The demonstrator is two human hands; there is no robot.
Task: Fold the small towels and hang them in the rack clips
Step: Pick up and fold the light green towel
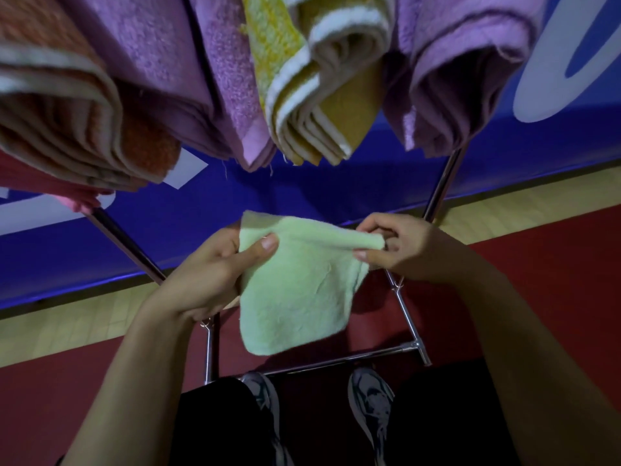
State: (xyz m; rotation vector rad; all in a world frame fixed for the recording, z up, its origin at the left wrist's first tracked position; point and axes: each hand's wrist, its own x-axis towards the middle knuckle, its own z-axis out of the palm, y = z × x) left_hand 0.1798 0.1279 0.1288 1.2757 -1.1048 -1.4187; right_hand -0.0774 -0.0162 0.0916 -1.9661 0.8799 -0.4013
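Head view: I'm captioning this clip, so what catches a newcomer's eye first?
The green towel at centre, pinched at its top corners by the left hand and right hand. Above it hang folded purple towels and a yellow towel on the rack.

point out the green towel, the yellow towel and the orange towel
green towel [295,290], head view, middle of its hanging face
yellow towel [316,105], head view, white-edged folds
orange towel [67,112], head view, folded edge

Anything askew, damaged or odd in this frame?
Nothing serious. Loose threads dangle from the purple towel on the rack. The green towel, pinched at its top corners by the left hand and right hand, looks intact.
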